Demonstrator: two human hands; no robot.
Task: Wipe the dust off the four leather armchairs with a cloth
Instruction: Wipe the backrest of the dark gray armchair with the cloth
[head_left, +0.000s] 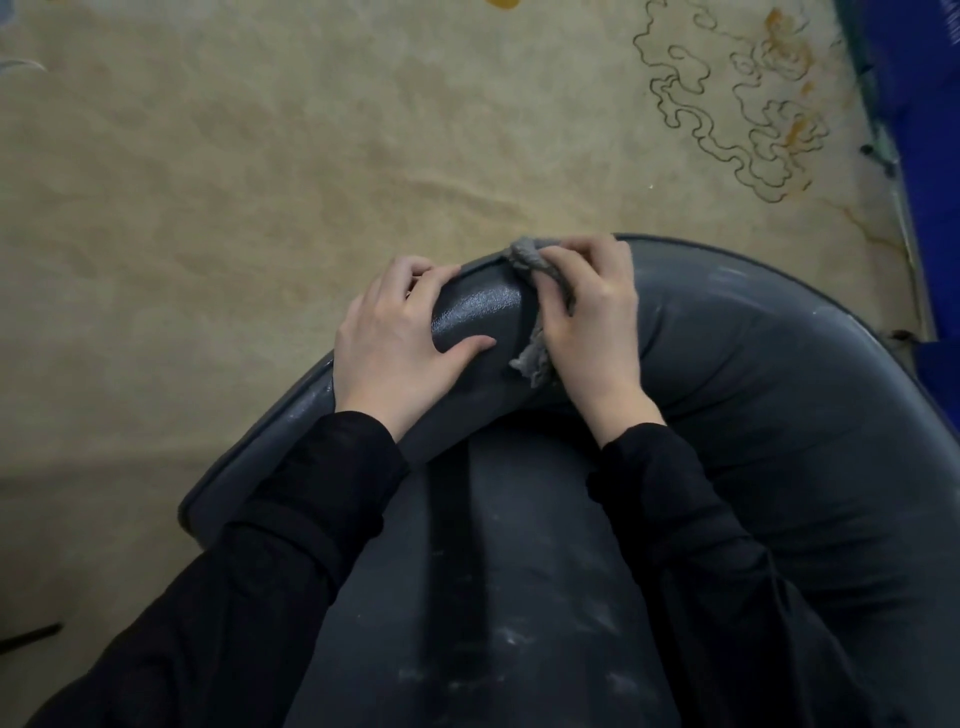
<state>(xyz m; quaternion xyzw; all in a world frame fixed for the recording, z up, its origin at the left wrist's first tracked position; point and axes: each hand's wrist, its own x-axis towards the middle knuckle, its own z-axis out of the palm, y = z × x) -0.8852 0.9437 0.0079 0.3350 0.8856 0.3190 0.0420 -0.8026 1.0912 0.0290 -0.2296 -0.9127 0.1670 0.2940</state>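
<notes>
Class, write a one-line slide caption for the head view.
The right hand holds a grey cloth against the curved top of a dusty leather armchair; the left hand grips its rim.

Most of the cloth (525, 260) lies hidden under the right hand (592, 317); only a bunched end and a frayed corner show. The left hand (395, 338) has its fingertips curled out of sight over the armchair (753, 364) rim. The armchair runs off the right and bottom edges. A blue thing (919, 130) is cut off at the right edge, too little showing to name it.
</notes>
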